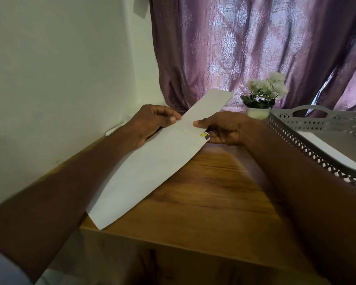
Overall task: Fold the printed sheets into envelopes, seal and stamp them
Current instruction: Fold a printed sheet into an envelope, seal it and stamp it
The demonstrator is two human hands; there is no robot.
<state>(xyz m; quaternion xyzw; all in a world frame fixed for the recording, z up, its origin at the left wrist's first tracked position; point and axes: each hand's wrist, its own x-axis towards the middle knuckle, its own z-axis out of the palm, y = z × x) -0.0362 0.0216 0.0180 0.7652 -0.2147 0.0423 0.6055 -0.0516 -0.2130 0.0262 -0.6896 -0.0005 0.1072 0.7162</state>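
Early in the task: left hand (152,122) and right hand (220,128) each pinch an edge of a long white folded sheet (152,165) held between them above the bench (203,192), creased lengthwise, not yet enveloped, sealed or stamped.

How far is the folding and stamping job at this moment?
Early. Done: the sheet looks folded lengthwise into a strip. In hand: the left hand and right hand pinch it at a cross crease, above the table. Left: finishing the envelope, sealing, stamping; no stamp is visible.
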